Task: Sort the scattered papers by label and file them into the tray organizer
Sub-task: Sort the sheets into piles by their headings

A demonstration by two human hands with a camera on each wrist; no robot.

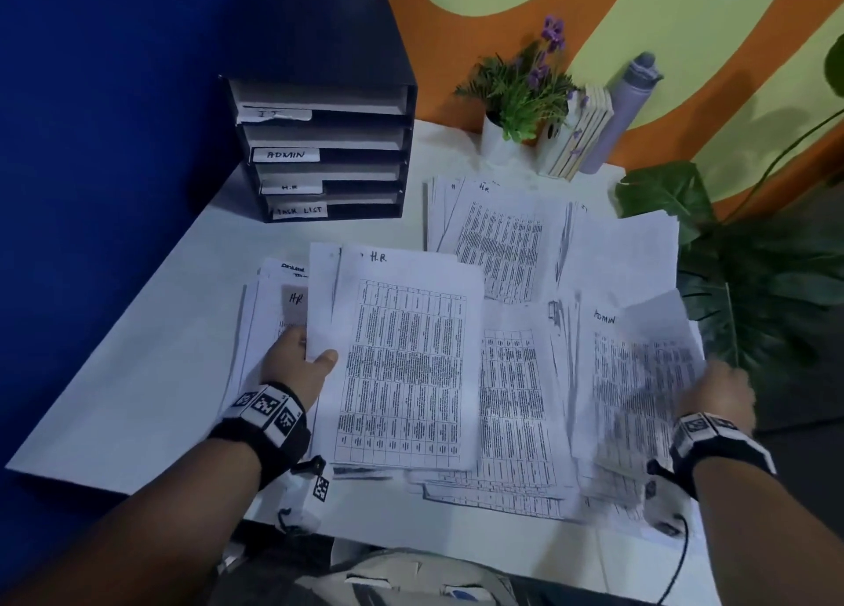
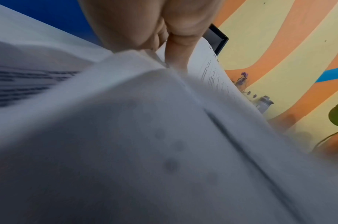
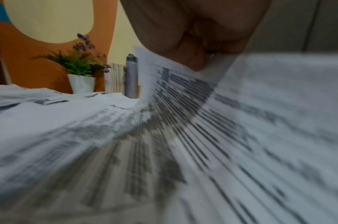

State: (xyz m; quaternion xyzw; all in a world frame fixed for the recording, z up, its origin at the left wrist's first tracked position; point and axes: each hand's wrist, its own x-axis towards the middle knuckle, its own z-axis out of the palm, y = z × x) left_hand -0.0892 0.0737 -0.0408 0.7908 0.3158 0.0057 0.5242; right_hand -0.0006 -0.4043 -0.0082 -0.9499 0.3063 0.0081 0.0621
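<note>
You pinch the H.R. sheets (image 1: 402,359) in your left hand (image 1: 297,363), likely gathering that label, while your right hand (image 1: 721,391) grips the ADMIN sheet (image 1: 639,377), its curled fingers showing only from the wrist, and the tray organizer (image 1: 329,149) waits far left.

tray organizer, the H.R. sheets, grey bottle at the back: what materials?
Tray organizer: dark matte panels, probably laminated board or plastic; flat faces, no glare. H.R. sheets: thin plain paper, curling where the left hand pinches them. Grey bottle: smooth matte body, metal or plastic, unclear.
</note>
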